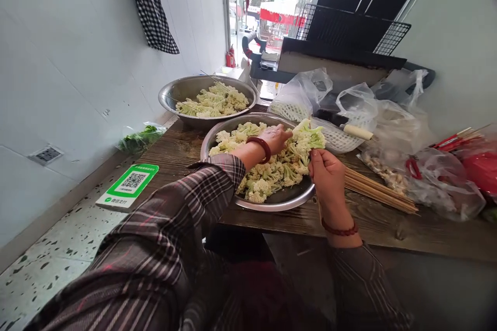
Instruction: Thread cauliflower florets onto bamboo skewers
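A metal bowl [285, 206] full of cauliflower florets [258, 190] stands at the front of the wooden table. My left hand [274, 138] reaches over it with curled fingers, closed at a floret on the far right side; the fingertips are partly hidden. At the bowl's right rim my right hand [328, 169] is closed in a pinch on a thin skewer [320, 211], its lower end showing under the hand. A pale green and white cauliflower cluster [309, 137] rises just above these fingers, apparently on that skewer.
Behind stands a second metal bowl [166, 94] of cauliflower with skewers across it. Bamboo skewers [382, 190] lie in a bundle at right, near plastic bags [399, 124] and a wooden-handled tool [357, 132]. A QR-code sign [130, 184] lies at the table's left edge.
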A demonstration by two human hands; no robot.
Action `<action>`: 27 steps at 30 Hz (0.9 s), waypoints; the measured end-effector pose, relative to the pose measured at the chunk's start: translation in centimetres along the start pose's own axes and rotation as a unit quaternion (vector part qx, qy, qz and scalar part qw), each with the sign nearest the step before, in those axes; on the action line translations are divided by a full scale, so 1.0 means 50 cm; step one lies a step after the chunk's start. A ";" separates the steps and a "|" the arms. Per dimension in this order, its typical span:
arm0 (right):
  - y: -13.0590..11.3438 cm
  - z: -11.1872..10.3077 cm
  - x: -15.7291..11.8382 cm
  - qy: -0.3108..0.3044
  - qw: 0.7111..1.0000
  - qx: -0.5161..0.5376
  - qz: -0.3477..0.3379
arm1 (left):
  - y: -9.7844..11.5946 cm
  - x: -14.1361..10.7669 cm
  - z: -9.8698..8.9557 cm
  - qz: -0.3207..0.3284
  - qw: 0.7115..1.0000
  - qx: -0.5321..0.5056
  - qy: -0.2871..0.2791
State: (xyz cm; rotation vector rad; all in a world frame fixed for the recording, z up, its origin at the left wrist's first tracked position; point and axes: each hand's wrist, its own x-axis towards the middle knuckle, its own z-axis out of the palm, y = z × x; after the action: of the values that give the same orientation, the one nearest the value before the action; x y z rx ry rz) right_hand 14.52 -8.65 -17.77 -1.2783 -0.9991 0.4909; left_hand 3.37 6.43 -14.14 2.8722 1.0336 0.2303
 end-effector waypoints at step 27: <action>0.011 -0.004 0.006 -0.056 0.997 -0.047 -0.027 | -0.059 -0.080 -0.082 -0.136 0.676 -0.708 0.153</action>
State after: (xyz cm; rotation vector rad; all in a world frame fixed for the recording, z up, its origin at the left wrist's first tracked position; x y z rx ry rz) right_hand 14.93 -8.39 -18.20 -1.3145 -1.1591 0.4831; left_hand -2.21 6.24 -10.96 1.2454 0.7010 0.9717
